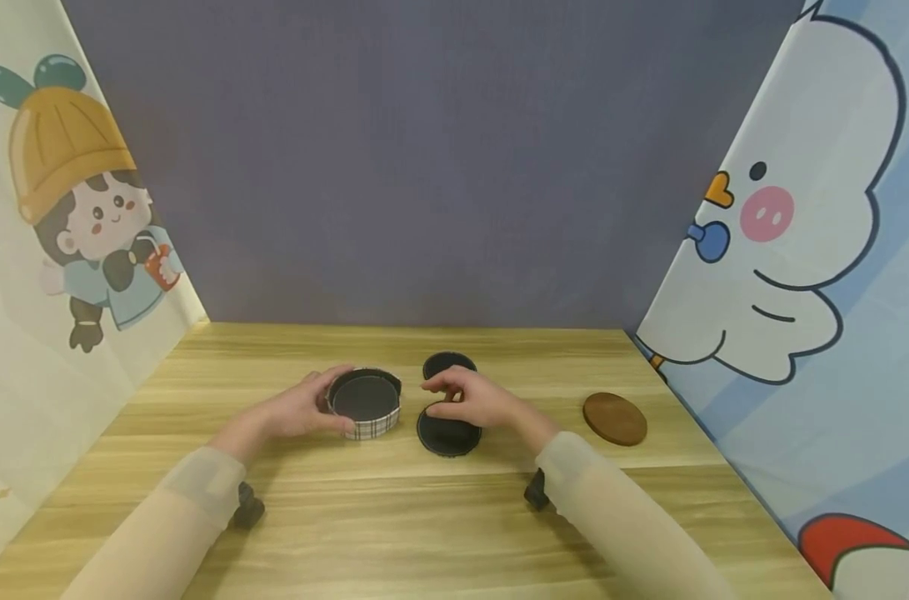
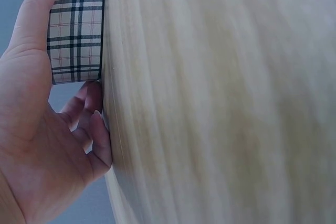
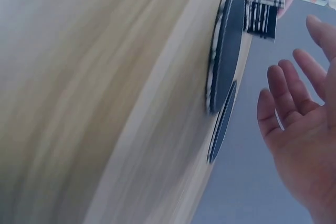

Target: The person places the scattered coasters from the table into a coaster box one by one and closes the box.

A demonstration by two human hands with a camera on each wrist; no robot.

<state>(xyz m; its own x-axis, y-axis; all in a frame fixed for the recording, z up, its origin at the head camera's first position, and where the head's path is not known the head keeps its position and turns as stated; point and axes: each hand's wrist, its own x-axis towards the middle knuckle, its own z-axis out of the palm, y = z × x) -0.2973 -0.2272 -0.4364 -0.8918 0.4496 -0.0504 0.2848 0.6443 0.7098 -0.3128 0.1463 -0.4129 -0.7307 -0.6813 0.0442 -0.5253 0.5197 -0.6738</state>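
My left hand (image 1: 297,410) holds a round, shallow plaid holder (image 1: 377,427) by its side, thumb at the front and fingers round the back. The holder stands on the table with its dark inside facing up; its check pattern fills the top of the left wrist view. Right of it lie two black round coasters, a near one (image 1: 448,439) and a far one (image 1: 445,361). Over them hovers my right hand (image 1: 480,400), fingers loosely bent and apart. In the right wrist view a gap shows between that hand and the coasters, and nothing is in its grasp.
A brown round disc (image 1: 615,418) lies flat on the wooden table (image 1: 394,533), to the right of my right hand. A grey panel (image 1: 424,167) rises behind the table. Printed cartoon walls (image 1: 806,333) stand along both sides.
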